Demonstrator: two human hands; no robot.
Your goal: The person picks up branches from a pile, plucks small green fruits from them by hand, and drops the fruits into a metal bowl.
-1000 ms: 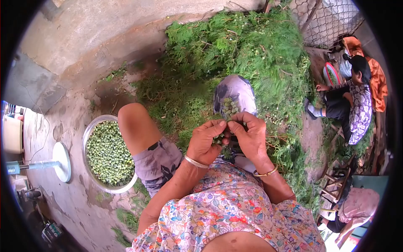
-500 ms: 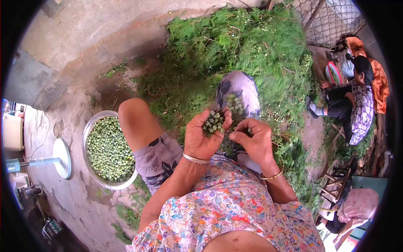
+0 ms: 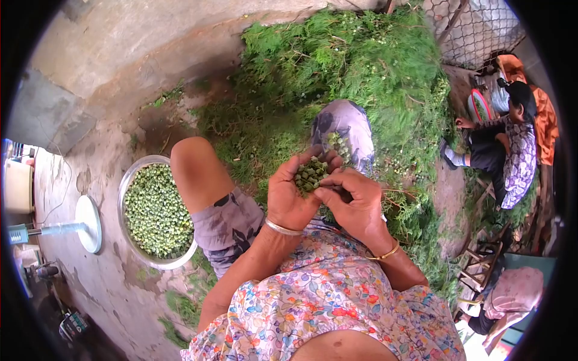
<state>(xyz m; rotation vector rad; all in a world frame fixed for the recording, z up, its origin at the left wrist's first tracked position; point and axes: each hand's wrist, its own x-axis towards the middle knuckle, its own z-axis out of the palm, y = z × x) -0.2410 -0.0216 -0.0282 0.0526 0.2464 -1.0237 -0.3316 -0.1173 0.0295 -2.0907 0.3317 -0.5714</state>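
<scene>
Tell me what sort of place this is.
Probably an outdoor yard or courtyard used for hand-sorting plants: green cuttings heaped on the bare ground by a wall, a wide metal basin full of small green cones or berries, and wire fencing at the far corner.

Support surface: grey concrete floor (image 3: 120,295), worn and marked with darker patches. Items resting directly on it: one wide, round metal basin (image 3: 161,263), upright and filled; one pale, round stand base (image 3: 89,224), positioned near the basin and apart from it; one broad heap of green branches (image 3: 373,72), covering a large area; loose green sprigs (image 3: 183,305), scattered near the basin.
</scene>
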